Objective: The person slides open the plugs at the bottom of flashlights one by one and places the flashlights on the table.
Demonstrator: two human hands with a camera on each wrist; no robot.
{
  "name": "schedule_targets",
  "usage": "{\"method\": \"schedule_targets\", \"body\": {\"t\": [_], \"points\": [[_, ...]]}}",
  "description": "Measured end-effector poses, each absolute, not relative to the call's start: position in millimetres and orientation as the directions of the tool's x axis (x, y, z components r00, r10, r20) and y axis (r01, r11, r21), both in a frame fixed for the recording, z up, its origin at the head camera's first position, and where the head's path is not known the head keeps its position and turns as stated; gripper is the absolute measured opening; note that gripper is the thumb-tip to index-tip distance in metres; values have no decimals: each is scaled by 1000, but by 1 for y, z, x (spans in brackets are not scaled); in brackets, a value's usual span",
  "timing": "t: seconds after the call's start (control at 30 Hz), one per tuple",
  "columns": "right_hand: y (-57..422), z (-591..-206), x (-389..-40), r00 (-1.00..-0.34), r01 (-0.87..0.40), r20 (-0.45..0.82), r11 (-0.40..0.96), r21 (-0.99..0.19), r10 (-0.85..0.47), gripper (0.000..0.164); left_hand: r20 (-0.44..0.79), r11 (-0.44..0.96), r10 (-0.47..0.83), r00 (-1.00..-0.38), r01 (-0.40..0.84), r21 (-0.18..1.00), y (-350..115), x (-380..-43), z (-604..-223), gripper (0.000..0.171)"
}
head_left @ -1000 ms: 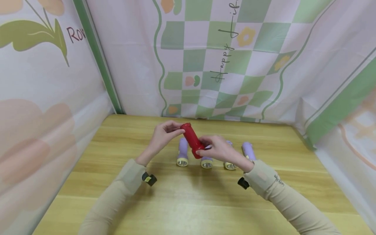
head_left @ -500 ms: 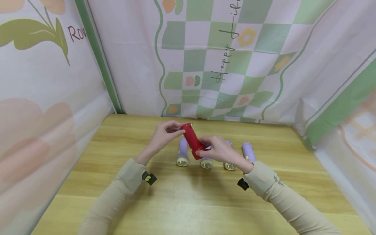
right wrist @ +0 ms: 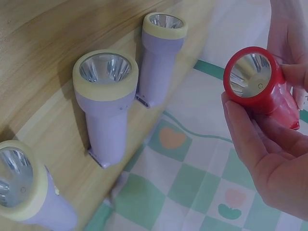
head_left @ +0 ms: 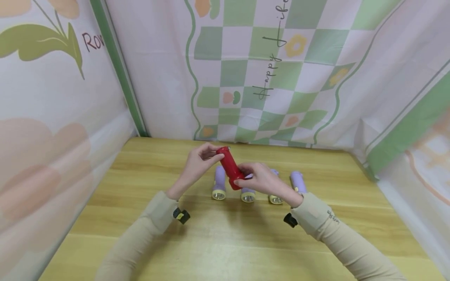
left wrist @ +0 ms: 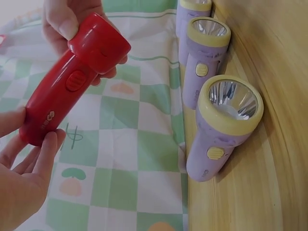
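A red flashlight (head_left: pixel 229 164) is held slanted above the table by both hands. My left hand (head_left: pixel 197 163) pinches its tail end between thumb and fingers. My right hand (head_left: pixel 263 180) grips the head end, thumb on the near side. In the left wrist view, the flashlight's ridged slide switch (left wrist: pixel 76 81) faces the camera. The lens (right wrist: pixel 250 75), seen in the right wrist view, looks unlit. A small shiny bit (head_left: pixel 229 148) shows at the tail.
Several purple flashlights with yellow heads stand or lie in a row on the wooden table (head_left: pixel 225 242), among them the leftmost one (head_left: pixel 219 183) and the rightmost one (head_left: pixel 297 181). My right hand partly covers the middle ones. A patterned curtain (head_left: pixel 260 70) hangs behind.
A small shiny bit now shows at the red flashlight's tail, unlike one second ago. My left forearm has shifted slightly right. Both hands keep their hold.
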State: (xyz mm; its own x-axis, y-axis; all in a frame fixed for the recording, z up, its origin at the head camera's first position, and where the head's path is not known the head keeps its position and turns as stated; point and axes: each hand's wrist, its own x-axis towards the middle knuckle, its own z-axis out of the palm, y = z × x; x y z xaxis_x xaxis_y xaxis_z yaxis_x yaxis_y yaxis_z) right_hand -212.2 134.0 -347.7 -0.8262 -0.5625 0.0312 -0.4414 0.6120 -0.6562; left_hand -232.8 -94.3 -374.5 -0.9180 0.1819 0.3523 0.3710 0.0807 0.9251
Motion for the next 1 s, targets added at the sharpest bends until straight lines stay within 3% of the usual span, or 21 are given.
{"method": "schedule_targets", "body": {"t": [1.0], "points": [[135,-342,-211,-835,-430,18,633,-644,-550,37,365,83,217,-905,390,917,-93,-233,-368,19]]}}
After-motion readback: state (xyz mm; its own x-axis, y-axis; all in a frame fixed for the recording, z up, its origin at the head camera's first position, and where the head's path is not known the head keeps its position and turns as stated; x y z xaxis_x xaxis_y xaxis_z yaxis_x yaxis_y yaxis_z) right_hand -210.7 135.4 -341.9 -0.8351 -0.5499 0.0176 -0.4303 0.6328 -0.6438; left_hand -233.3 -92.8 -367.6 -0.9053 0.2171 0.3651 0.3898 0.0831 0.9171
